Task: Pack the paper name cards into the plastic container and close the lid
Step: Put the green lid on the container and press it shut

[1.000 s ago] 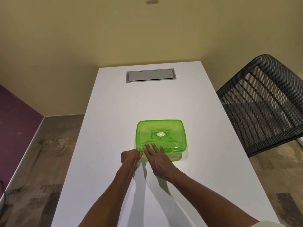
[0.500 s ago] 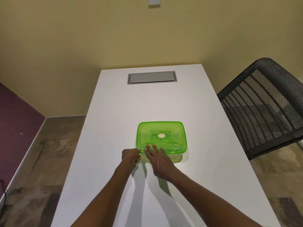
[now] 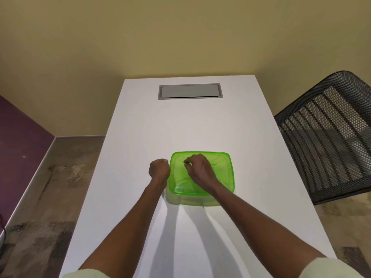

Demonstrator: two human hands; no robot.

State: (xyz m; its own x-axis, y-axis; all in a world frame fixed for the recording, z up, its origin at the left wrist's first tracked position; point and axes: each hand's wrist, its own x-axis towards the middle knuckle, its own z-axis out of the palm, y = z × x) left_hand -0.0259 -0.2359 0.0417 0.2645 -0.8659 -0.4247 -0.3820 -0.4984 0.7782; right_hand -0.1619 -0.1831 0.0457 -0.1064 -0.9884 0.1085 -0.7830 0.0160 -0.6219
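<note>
Green see-through plastic container (image 3: 224, 177) with its lid (image 3: 218, 163) seated — near middle of the white table (image 3: 190, 121), just in front of the person.

Thin moulded plastic, judged light, a little springy and smooth enough to slide on the tabletop; the lid rim looks the stiffest part and the sound place to take hold, at a corner or along an edge, while the lid's flat middle would likely flex under pressure. Name cards cannot be made out through the green lid. Right hand (image 3: 197, 169) lies over the lid with fingers curled, fingertips at the centre — whether it pinches anything cannot be told. Left hand (image 3: 159, 169) is a closed fist against the container's left edge, holding nothing visible. Grey cable hatch (image 3: 189, 91) sits at the far end; black mesh chair (image 3: 329, 137) stands to the right.
</note>
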